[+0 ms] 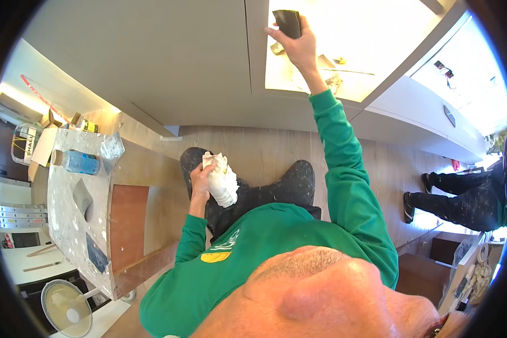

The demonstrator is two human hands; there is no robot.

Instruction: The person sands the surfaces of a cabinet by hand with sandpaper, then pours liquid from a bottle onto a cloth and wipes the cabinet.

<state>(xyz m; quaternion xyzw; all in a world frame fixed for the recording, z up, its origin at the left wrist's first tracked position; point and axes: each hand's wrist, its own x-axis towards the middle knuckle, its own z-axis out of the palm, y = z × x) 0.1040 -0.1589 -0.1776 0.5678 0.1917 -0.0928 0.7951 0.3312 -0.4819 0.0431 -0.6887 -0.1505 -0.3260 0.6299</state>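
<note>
My right arm reaches up and forward into a brightly lit opening in the pale cabinet (197,50). My right hand (302,50) is closed on a flat, dark piece that looks like sandpaper (288,23). Below that hand, small scraps (333,83) lie on the lit surface, too washed out by glare to make out. Over my knees, my left hand (200,181) grips a white crumpled bundle (222,183), its lower end ribbed. Whether it is cloth or plastic I cannot tell.
On my left stands a paint-spotted worktable (67,217) with a blue-labelled bottle (83,162) and a bent grey sheet (82,198). A fan (66,308) is at the lower left. Another person's dark-trousered legs (462,205) are on the wooden floor (248,146) at the right.
</note>
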